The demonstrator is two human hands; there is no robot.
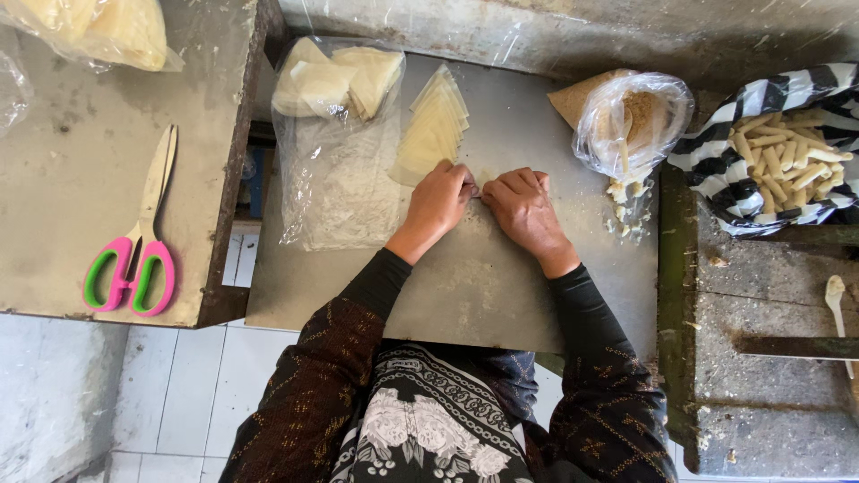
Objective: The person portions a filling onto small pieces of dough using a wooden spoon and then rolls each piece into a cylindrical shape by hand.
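Both hands, left hand (440,199) and right hand (520,204), pinched closed on thin pale wrapper (478,191) atop dull metal tabletop (465,286).

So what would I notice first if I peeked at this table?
Probably the two hands, left hand and right hand, pinching something small together mid-table, just below a fan of pale wrappers. Next, the pink and green scissors on the far left, and the striped bag of rolled sticks on the right.

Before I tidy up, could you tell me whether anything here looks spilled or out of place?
Yes: pale crumbs lie scattered on the metal table below the clear filling bag, apparently spilled. A spoon lies loose on the rough side ledge.
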